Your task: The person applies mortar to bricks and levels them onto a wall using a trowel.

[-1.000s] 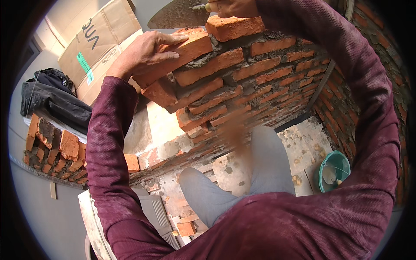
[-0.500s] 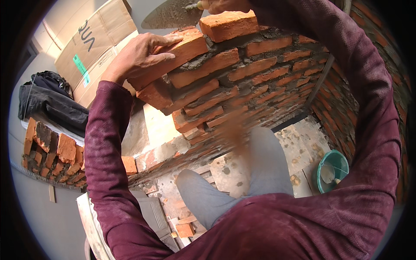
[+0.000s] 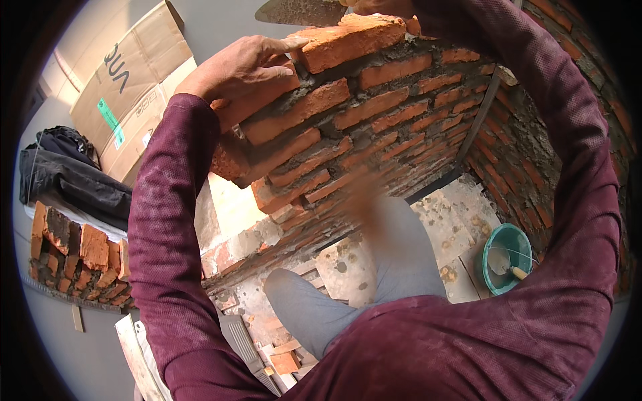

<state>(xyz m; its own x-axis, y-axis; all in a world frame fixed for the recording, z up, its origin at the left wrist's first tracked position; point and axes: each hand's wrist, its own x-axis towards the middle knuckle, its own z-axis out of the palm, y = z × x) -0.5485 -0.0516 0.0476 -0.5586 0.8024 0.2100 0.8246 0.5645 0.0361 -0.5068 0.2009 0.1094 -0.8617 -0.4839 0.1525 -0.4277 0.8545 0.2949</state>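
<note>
Atop the brick wall (image 3: 401, 113), left hand (image 3: 237, 67) presses a brick (image 3: 348, 40).

top brick (image 3: 348, 41) lies on the wall (image 3: 374, 127) at upper centre, left hand (image 3: 237, 67) on its left end, trowel (image 3: 301, 10) behind it. brick stack (image 3: 80, 257) sits at left, bucket (image 3: 508, 257) at lower right.

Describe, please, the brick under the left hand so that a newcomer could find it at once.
Start at the red brick wall and follow it to its top course. The top brick sits there on grey mortar, fingertips of the left hand against it. Nothing is stacked on it, unlike its neighbours.
</note>
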